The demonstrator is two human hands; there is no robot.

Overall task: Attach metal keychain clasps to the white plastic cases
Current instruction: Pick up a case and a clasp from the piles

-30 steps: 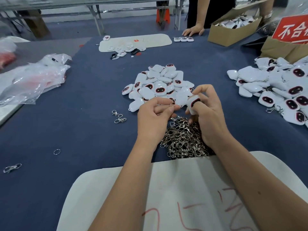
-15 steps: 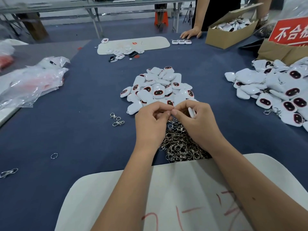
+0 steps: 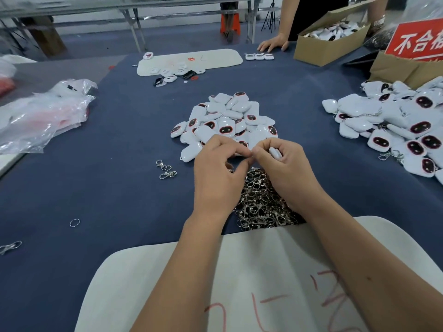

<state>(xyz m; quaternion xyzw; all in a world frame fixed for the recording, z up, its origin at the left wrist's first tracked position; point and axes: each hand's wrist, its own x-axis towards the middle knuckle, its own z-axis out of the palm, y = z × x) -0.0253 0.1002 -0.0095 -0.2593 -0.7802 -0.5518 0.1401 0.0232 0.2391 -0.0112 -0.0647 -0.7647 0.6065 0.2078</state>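
Observation:
My right hand (image 3: 285, 168) holds a white plastic case (image 3: 275, 153) in its curled fingers, only the case's edge showing. My left hand (image 3: 218, 173) pinches a small metal clasp part right against it; fingertips of both hands meet at the centre and the clasp is mostly hidden. Beneath my hands lies a heap of metal keychain clasps (image 3: 261, 204). Beyond them sits a pile of white cases (image 3: 225, 121) with dark red-rimmed faces. A second pile of cases with clasps (image 3: 398, 125) lies at the right.
Two loose clasps (image 3: 166, 170) lie left of my hands, a ring (image 3: 74, 222) and another clasp (image 3: 10, 246) farther left. A white mat (image 3: 239, 271) lies under my forearms. Plastic bags (image 3: 40, 116) sit at left, cardboard boxes (image 3: 328, 44) at far right, with another person's hand (image 3: 273, 45).
My right hand has dropped and turned the case inward, and both hands have come together so the fingertips touch over the clasp heap.

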